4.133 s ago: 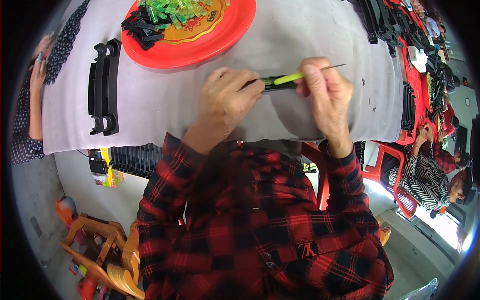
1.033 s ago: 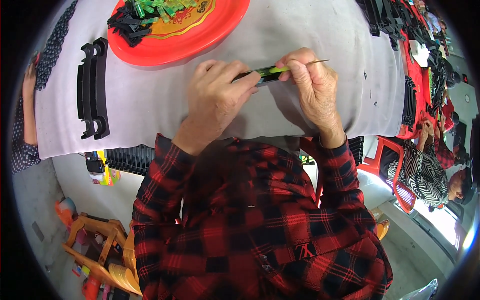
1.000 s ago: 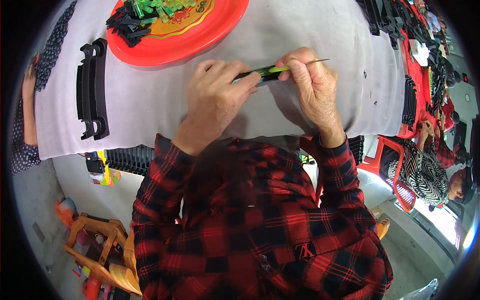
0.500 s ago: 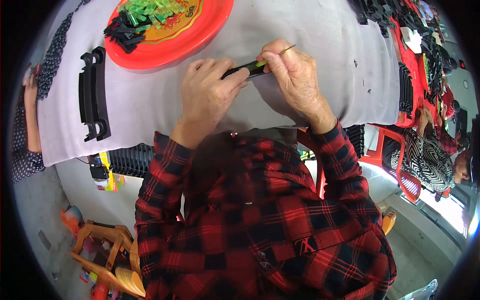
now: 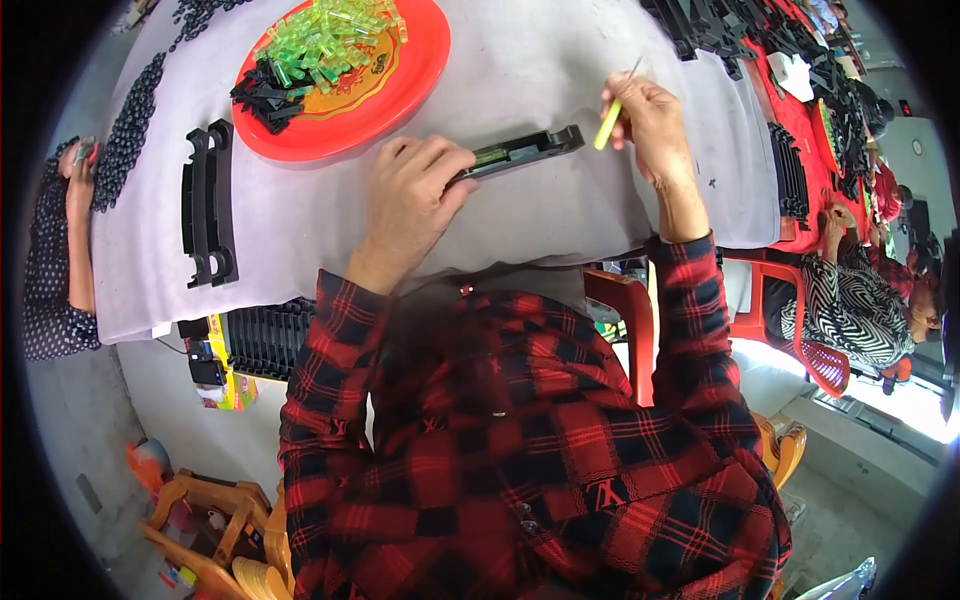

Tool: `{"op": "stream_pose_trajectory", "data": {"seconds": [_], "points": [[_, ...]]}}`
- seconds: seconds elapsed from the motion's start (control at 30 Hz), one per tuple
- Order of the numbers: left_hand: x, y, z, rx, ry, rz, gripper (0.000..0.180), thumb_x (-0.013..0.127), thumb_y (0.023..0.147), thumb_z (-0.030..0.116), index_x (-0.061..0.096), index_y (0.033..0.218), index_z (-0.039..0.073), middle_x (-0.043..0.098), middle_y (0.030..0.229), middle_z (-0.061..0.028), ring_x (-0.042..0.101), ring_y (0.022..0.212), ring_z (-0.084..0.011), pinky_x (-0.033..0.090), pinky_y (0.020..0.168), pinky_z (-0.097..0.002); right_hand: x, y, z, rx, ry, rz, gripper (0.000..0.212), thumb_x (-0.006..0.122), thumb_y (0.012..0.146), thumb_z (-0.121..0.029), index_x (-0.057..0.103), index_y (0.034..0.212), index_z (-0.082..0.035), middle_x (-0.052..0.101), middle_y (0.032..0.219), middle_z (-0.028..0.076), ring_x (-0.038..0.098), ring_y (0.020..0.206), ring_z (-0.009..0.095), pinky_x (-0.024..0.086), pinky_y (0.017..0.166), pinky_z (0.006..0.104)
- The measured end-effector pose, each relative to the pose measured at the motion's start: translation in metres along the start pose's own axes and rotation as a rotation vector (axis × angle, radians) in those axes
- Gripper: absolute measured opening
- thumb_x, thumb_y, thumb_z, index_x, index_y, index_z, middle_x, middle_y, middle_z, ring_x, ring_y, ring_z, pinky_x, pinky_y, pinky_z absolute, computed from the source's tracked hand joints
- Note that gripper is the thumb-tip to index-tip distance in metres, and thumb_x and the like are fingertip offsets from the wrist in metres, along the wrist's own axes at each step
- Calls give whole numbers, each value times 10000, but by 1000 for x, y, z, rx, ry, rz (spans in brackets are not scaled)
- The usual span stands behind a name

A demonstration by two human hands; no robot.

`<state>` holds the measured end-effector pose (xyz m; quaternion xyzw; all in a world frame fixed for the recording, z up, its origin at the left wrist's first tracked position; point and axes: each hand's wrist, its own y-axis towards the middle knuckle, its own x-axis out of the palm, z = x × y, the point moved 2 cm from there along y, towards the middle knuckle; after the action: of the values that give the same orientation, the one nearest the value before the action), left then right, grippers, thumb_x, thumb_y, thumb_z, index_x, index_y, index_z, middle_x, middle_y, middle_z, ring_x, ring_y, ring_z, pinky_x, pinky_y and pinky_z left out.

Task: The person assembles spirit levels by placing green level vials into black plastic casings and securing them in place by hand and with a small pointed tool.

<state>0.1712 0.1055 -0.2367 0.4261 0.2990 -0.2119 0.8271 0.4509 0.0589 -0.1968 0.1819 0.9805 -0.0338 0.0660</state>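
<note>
My left hand (image 5: 413, 200) grips the left end of a long black plastic housing (image 5: 548, 147), holding it at a slant above the grey cloth. A clear green piece shows inside its hollow, close to my fingers. Off to the right, apart from the housing, my right hand (image 5: 652, 125) is closed round a thin tool with a yellow-green handle (image 5: 607, 125). The handle points down toward the housing, while the tool's slim tip sticks up past my fingers. A red oval plate (image 5: 400, 117) beyond my left hand bears clear green pieces (image 5: 330, 40) and small black strips (image 5: 268, 98).
Black housings (image 5: 208, 205) lie left of the plate. Small dark round parts (image 5: 130, 130) are heaped at the far left, by another person's hand (image 5: 78, 165). More black parts (image 5: 710, 30) are piled far right. A red chair (image 5: 625, 315) stands at my right side.
My right hand has drawn away from the housing to the right with the tool, whose handle now points downward. More of the housing shows. The view has shifted slightly.
</note>
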Motion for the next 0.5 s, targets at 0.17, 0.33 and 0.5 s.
{"op": "stream_pose_trajectory", "data": {"seconds": [0.17, 0.33, 0.5], "points": [[-1, 4, 0, -21, -32, 47, 430, 814, 707, 158, 644, 1092, 70, 635, 916, -77, 607, 885, -302, 447, 873, -414, -19, 2, 23, -81, -756, 56, 260, 649, 962, -262, 660, 920, -6, 619, 641, 32, 562, 524, 110, 462, 534, 281], [-9, 0, -1, -52, 45, -17, 374, 801, 716, 186, 644, 1040, 87, 584, 908, -64, 588, 868, -272, 422, 818, -407, -6, -10, 24, -88, -841, 114, 235, 683, 909, -240, 662, 895, -5, 650, 658, 150, 659, 618, 277, 511, 623, 389], [-10, 1, 1, -76, 33, -74, 350, 794, 718, 184, 653, 1026, 96, 560, 903, -59, 588, 883, -260, 413, 795, -405, -5, -7, 30, -295, -927, 130, 215, 679, 930, -222, 636, 863, -23, 575, 578, 78, 509, 498, 141, 454, 533, 327]]}}
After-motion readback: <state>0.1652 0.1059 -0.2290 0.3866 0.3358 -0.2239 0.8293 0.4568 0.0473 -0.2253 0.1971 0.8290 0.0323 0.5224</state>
